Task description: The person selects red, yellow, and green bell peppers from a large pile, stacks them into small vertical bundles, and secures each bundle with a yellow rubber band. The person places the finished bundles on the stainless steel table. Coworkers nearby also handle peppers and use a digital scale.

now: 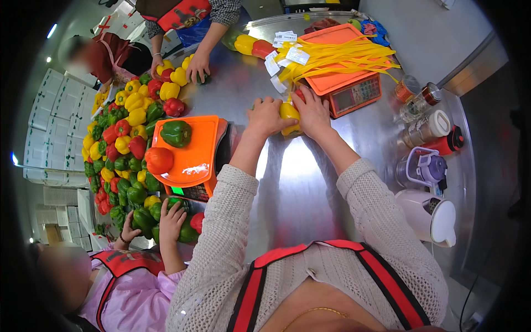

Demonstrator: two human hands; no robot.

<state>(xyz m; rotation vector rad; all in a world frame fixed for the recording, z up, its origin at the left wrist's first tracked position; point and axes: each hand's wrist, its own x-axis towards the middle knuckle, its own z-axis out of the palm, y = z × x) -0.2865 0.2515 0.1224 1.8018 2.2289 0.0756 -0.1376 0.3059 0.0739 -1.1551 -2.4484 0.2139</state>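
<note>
Both my hands are around a small group of bell peppers on the steel table. My left hand [267, 116] lies against the left side of a yellow bell pepper [289, 114], its thumb reaching over it. From the right, my right hand [312, 110] covers a red bell pepper [299, 95] just behind the yellow one. A bit of green shows by my left fingertips. Just beyond my right hand stands an orange digital scale [354, 95], with yellow strips [340, 56] bearing white labels [298, 55] piled on its tray.
At left, a second orange scale [195, 145] holds a green pepper [176, 133] and a red one [159, 160], beside a large heap of peppers [124, 141]. Co-workers' hands touch peppers at the heap. Bottles, a purple-lidded jug [429, 168] and a kettle [427, 216] line the right edge.
</note>
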